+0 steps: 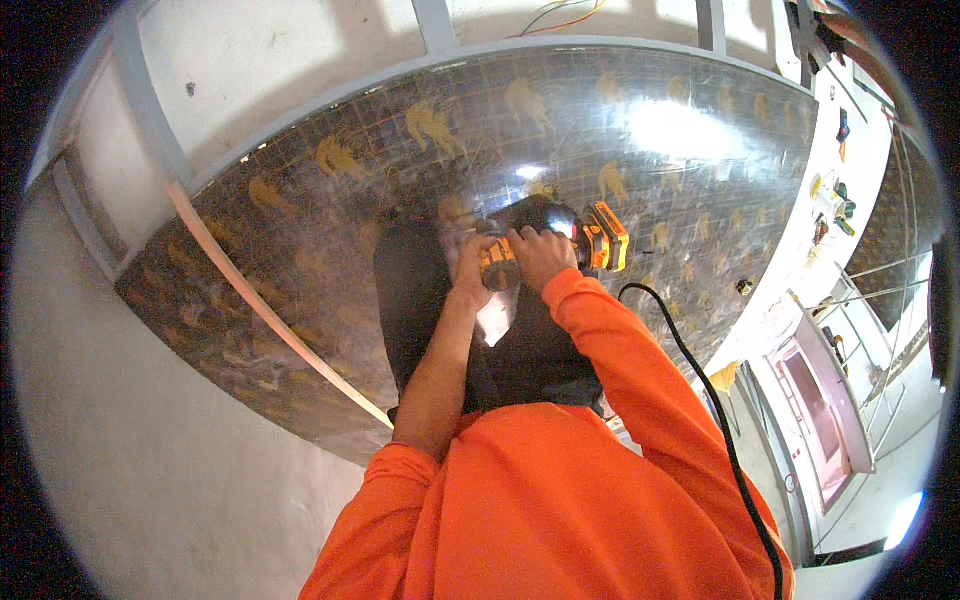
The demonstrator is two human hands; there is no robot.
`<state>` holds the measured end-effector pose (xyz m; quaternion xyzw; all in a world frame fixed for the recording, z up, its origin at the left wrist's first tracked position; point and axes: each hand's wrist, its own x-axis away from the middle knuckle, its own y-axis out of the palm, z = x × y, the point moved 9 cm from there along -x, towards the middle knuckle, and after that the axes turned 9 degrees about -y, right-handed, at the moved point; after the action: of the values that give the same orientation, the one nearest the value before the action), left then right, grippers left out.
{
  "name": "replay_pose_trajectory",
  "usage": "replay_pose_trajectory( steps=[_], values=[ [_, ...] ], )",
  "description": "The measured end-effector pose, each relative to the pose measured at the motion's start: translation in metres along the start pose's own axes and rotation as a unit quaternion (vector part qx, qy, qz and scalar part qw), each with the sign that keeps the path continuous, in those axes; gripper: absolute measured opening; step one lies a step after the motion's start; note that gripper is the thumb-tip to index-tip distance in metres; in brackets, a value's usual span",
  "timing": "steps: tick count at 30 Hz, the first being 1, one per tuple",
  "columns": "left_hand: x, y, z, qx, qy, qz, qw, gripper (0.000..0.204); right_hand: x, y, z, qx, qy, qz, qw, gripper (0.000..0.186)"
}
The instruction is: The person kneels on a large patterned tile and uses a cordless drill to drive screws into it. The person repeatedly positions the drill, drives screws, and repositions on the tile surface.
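My left hand [470, 265] is wrapped around the side of a yellow and black cordless power tool [499, 268], in front of my dark-clothed legs. Right beside it, the fingers of my right hand [543, 254] curl over a dark part of the tool. Past the right hand juts a yellow and black battery end [612, 237]; the hand hides how it joins the tool. Whatever the tool's front touches is hidden. Beneath lies a large dark, glossy panel [320, 240] with yellowish printed marks and a grid of lines.
A black cord [700, 372] curves past my right sleeve. A pale strip [270, 300] crosses the panel at left. Grey metal framing [435, 25] and thin coloured wires [565, 20] border the far side. Scattered tools [838, 205] lie at far right, near a pink-framed opening [820, 420].
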<state>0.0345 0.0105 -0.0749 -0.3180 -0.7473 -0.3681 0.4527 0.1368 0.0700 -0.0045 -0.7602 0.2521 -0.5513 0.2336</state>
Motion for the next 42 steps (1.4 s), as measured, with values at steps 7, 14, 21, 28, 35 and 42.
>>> replay_pose_trajectory(
  steps=[7,14,21,28,35,42],
  values=[
    [-0.007,-0.009,-0.008,-0.014,-0.009,-0.013,1.0,0.018,0.004,0.009,0.001,-0.02,-0.008,-0.009,1.0,0.032],
    [-0.006,-0.015,-0.007,-0.022,-0.002,0.021,1.0,0.019,0.005,0.01,0.001,-0.013,-0.016,0.003,1.0,0.037],
    [-0.019,-0.021,-0.013,0.011,-0.011,-0.029,0.999,0.018,0.006,0.013,0.0,0.0,-0.032,0.001,0.999,0.04],
    [-0.031,-0.026,-0.01,-0.023,-0.001,-0.036,0.999,0.022,0.004,0.013,0.004,-0.017,-0.024,-0.016,0.999,0.041],
    [-0.03,-0.022,-0.01,-0.028,-0.011,-0.047,0.998,0.024,0.007,0.009,0.0,-0.006,-0.019,0.016,1.0,0.037],
    [-0.016,-0.001,-0.004,0.043,-0.025,-0.033,0.998,0.015,-0.01,0.008,0.011,-0.023,-0.036,-0.057,0.997,0.035]
  ],
)
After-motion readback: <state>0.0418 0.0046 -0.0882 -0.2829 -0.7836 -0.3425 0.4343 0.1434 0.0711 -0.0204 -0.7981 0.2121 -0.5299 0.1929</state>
